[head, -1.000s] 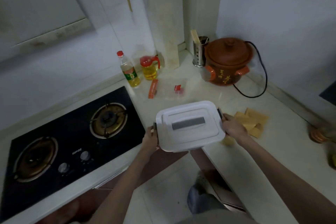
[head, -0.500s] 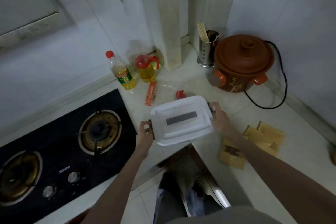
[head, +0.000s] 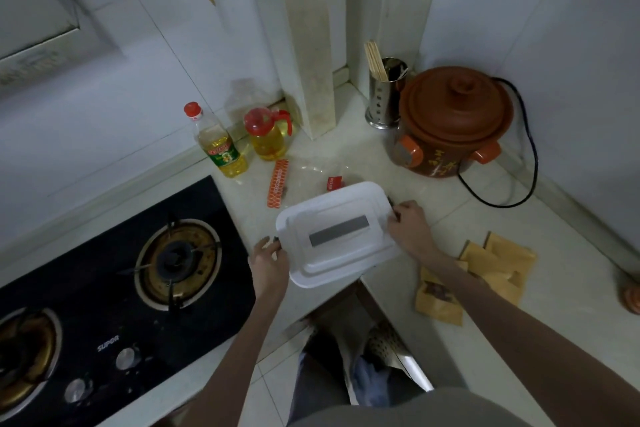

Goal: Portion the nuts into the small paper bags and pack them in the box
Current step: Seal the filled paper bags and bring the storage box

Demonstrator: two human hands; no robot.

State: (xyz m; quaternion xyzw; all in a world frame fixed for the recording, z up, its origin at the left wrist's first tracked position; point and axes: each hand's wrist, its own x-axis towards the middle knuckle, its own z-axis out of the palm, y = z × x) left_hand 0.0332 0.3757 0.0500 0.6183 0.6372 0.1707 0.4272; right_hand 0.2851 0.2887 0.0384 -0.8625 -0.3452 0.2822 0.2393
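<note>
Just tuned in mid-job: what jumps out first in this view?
The white lidded box at the counter corner, gripped at both ends by the left hand and right hand. Brown paper bags lie to its right; a brown clay pot stands behind by the wall.

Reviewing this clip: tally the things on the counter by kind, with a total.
Lidded white box: 1
Oil bottles: 2
Clay pot: 1
Chopstick holder: 1
Red-capped clear bag: 1
Paper bags: several, overlapping, count unclear
Total: 6 plus the paper bags
</note>
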